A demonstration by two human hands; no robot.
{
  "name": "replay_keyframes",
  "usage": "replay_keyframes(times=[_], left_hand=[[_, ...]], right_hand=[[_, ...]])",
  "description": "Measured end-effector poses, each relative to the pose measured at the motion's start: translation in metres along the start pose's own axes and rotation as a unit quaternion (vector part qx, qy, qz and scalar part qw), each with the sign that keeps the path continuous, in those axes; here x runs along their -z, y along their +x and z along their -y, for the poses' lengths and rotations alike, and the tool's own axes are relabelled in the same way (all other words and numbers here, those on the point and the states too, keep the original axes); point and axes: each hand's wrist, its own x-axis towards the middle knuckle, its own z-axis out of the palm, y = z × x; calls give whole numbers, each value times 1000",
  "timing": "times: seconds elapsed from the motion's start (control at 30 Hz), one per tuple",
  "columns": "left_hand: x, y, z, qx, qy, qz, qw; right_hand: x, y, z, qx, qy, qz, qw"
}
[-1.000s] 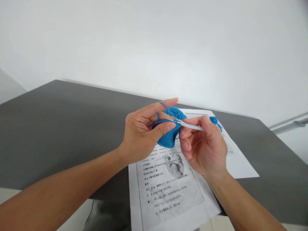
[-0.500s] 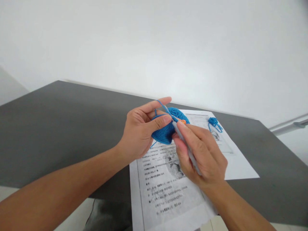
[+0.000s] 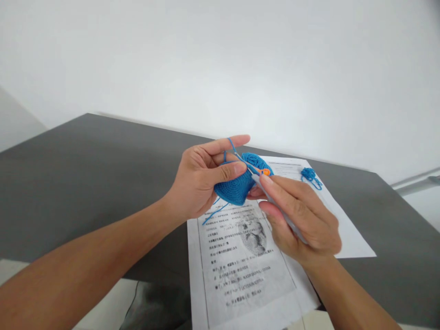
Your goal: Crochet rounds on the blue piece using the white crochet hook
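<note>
Blue crocheted yarn cup [image 3: 235, 189] stays pinched in the left hand [image 3: 201, 183]. The right hand [image 3: 304, 220], gripping a slim grey crochet hook [image 3: 257, 178], has turned its tip into the rim.

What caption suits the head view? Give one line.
Left hand pinches a blue crochet piece while right hand works a hook above printed sheets.

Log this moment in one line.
left hand: pinches crochet piece, yarn over forefinger | right hand: holds hook at its edge | below: printed sheets, table
</note>
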Motion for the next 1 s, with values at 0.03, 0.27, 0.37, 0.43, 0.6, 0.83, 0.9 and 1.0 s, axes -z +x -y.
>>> replay_keyframes(times=[0.03,0.27,0.37,0.43,0.6,0.83,0.9,1.0], left_hand=[[1,0,0,-4,8,-6,1000],[5,2,0,-15,55,-18,998],[8,5,1,-16,67,-21,997],[10,7,1,-21,74,-23,997],[22,16,5,-56,120,-25,991],[28,23,9,-95,182,-20,978],[24,21,9,-97,204,-20,974],[19,17,10,-111,236,-23,965]], right_hand=[[1,0,-1,-3,6,5,1000],[5,-2,-8,19,5,28,999],[9,-1,-9,22,-35,60,997],[11,2,-12,41,-57,80,994],[10,13,-30,139,-90,116,979],[-13,4,-42,124,-56,72,988],[-16,-2,-41,124,-57,57,989],[-16,-8,-41,119,-63,51,989]])
